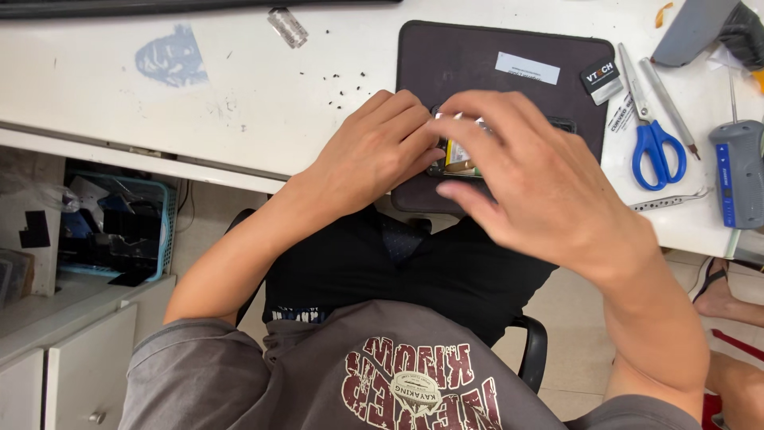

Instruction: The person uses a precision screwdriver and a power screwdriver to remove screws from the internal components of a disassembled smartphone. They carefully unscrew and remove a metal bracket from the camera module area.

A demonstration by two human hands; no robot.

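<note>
- Your left hand (374,151) rests on the near left part of the dark rectangular work mat (509,60), fingers curled narrow and pressed against the left edge of the small opened device with a yellow part showing inside (458,155); this looks like a bracing grip that stops the piece sliding.
- Your right hand (533,179) arches over the same device from the right, fingertips bent down onto its top edge, where something thin and silvery shows. Whether they pinch it or only press, you cannot tell, as the hand hides most of the device.
- The device lies on the mat near the table's front edge, right before your body, probably so both wrists can lean on the mat.
- The blue-handled scissors (654,143), the slim metal tweezers (671,201) and the grey and blue handheld tool (738,171) lie to the right of the mat, within easy reach of your right hand.
- Tiny dark screws or specks (344,89) are scattered left of the mat on the white tabletop (239,119), which bears a faded blue smudge.
- Below the table on the left stands a turquoise plastic basket (163,227) of dark parts above white cabinets; another person's sandalled foot (720,291) shows at the far right.
</note>
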